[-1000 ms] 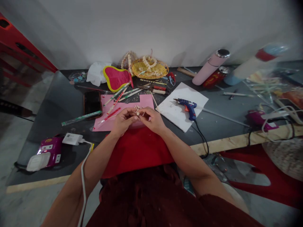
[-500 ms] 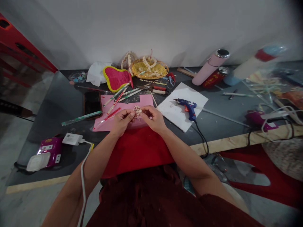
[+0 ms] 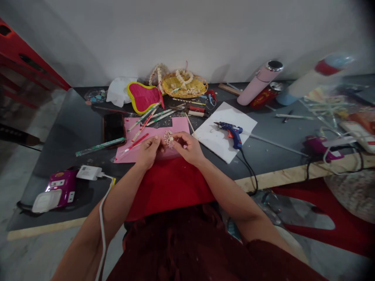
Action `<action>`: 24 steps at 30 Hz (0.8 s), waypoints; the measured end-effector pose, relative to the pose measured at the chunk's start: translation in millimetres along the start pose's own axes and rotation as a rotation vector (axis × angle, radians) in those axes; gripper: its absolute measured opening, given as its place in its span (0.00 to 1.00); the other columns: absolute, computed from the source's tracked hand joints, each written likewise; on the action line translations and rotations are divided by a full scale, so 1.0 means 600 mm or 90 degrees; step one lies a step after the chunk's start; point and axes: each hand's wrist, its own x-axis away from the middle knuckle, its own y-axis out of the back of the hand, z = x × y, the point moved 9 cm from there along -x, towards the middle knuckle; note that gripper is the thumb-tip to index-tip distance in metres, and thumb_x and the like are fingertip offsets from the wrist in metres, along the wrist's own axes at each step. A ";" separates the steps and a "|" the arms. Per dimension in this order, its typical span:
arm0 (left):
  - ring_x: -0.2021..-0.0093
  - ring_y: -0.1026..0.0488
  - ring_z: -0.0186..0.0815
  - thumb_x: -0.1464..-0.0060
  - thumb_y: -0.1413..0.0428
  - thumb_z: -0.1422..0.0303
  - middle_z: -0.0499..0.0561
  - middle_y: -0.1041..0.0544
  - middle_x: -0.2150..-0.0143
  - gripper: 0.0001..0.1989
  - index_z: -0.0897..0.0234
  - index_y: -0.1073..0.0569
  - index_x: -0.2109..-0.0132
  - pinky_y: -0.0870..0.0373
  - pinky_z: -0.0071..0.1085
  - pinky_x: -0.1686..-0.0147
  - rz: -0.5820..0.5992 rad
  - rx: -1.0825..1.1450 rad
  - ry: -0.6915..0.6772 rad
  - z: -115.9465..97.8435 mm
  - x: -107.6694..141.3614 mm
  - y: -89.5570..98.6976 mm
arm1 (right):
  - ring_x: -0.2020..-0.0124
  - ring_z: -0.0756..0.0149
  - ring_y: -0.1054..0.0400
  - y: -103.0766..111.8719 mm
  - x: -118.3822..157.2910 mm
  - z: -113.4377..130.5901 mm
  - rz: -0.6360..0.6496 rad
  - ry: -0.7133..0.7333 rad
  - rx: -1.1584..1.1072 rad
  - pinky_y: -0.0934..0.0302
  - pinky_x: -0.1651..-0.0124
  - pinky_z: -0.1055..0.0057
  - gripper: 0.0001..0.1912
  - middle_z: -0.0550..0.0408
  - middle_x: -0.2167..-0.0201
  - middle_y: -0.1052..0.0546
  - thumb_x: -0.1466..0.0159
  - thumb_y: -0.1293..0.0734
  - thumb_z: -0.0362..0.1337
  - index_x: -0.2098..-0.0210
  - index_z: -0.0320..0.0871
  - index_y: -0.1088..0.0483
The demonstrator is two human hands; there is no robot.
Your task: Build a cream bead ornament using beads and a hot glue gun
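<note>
A small cream-coloured beaded piece (image 3: 168,137) is between my two hands, above a pink sheet (image 3: 180,125). My left hand (image 3: 149,150) has thumb and fingers pinched together at the left side of the piece. My right hand (image 3: 188,148) grips the piece from the right between thumb and fingertips. On a white board (image 3: 230,146) to the right lies a blue glue gun (image 3: 233,132), its nozzle pointing left. Paper-wrapped sticks (image 3: 144,124) lie beyond my left hand.
A yellow basket (image 3: 185,89) with beaded strings stands at the wall, beside a pink heart-like shape (image 3: 143,97). A pink flask (image 3: 259,84) and red can (image 3: 266,95) stand right. A phone (image 3: 114,128) and purple box (image 3: 61,187) lie left. A white cable crosses my left forearm.
My left thumb and fingers have shifted slightly on the beaded piece, which has turned a little. My right fingers have moved slightly left over it.
</note>
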 end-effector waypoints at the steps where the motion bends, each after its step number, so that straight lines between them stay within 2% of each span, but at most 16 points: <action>1: 0.79 0.35 0.26 0.47 0.47 0.54 0.51 0.26 0.74 0.19 0.67 0.28 0.72 0.38 0.25 0.78 -0.003 0.020 0.011 0.002 -0.001 0.000 | 0.73 0.74 0.37 0.000 0.000 -0.001 0.002 -0.001 0.000 0.41 0.69 0.74 0.09 0.56 0.67 0.28 0.38 0.36 0.37 0.58 0.43 0.32; 5: 0.78 0.34 0.27 0.47 0.46 0.55 0.52 0.24 0.72 0.17 0.67 0.25 0.69 0.38 0.24 0.79 -0.006 0.067 0.039 0.006 -0.002 0.001 | 0.73 0.74 0.37 -0.003 0.001 -0.004 0.013 0.001 0.010 0.42 0.70 0.74 0.10 0.55 0.67 0.27 0.38 0.37 0.37 0.57 0.43 0.33; 10: 0.78 0.36 0.25 0.53 0.39 0.63 0.48 0.26 0.74 0.09 0.66 0.23 0.68 0.38 0.23 0.76 0.005 0.014 -0.016 -0.002 -0.002 0.002 | 0.72 0.74 0.37 0.001 0.001 -0.004 -0.001 0.001 0.007 0.42 0.69 0.74 0.10 0.55 0.66 0.27 0.38 0.37 0.38 0.58 0.42 0.32; 16: 0.79 0.35 0.26 0.59 0.35 0.68 0.45 0.28 0.78 0.09 0.65 0.25 0.69 0.38 0.24 0.77 -0.002 0.011 -0.026 -0.003 -0.001 0.002 | 0.73 0.74 0.38 0.004 0.001 -0.007 -0.013 -0.011 0.004 0.42 0.70 0.74 0.10 0.56 0.68 0.27 0.39 0.36 0.39 0.58 0.43 0.32; 24: 0.79 0.37 0.26 0.55 0.38 0.64 0.46 0.30 0.78 0.09 0.65 0.26 0.71 0.39 0.24 0.77 0.007 -0.019 -0.032 -0.010 0.001 -0.002 | 0.72 0.73 0.37 0.004 0.000 -0.008 -0.009 -0.017 0.009 0.41 0.69 0.73 0.10 0.55 0.67 0.27 0.39 0.36 0.38 0.58 0.43 0.32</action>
